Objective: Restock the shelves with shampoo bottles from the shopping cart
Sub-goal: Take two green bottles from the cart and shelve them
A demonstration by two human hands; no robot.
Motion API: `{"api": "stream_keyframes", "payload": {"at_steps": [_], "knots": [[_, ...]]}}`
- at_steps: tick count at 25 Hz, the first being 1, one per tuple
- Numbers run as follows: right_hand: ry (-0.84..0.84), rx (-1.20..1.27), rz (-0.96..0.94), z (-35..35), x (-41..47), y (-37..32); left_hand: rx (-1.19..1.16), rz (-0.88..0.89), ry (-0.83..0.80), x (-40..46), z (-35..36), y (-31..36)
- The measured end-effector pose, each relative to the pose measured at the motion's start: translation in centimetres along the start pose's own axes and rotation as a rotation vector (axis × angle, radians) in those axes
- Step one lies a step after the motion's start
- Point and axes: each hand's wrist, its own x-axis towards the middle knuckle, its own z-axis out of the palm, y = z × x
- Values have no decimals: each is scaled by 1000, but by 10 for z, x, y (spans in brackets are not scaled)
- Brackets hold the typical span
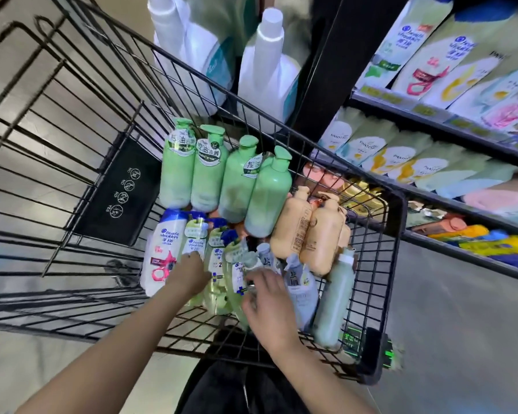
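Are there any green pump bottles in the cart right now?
Yes, four green pump bottles lie side by side in the cart, beyond both hands.

Two big white jugs (pixel 268 70) beyond the basket, grey floor (pixel 449 309).

Right hand (pixel 269 306) smeared by motion blur, so its grip on the bottles beneath can't be read; left hand (pixel 189 274) hides its fingertips among the green-labelled shampoo bottles (pixel 219 282); shelf labels (pixel 422 110) up right of the hands too blurred to read.
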Motion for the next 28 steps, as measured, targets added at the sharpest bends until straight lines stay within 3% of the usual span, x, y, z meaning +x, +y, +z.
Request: {"api": "stream_keyframes", "payload": {"at_steps": [4,8,9,13,15,19,24,28], "knots": [[-29,-52,-88,8,1,-3,-108,-13,23,12,0,-9],[-500,-4,-95,13,1,-15,-252,8,-42,12,8,-3],[-502,-6,-33,13,1,-16,-271,5,-54,12,10,-2],[-174,94,223,4,2,-1,-267,-8,-50,9,11,0],[-99,90,308,1,0,17,-282,-18,-20,3,12,4],[-223,166,445,8,-4,53,-390,9,75,-11,12,19],[-356,114,447,21,2,66,-626,-31,-67,-13,19,36],[-387,216,513,12,12,68,-600,-115,-65,-7,24,43]]}}
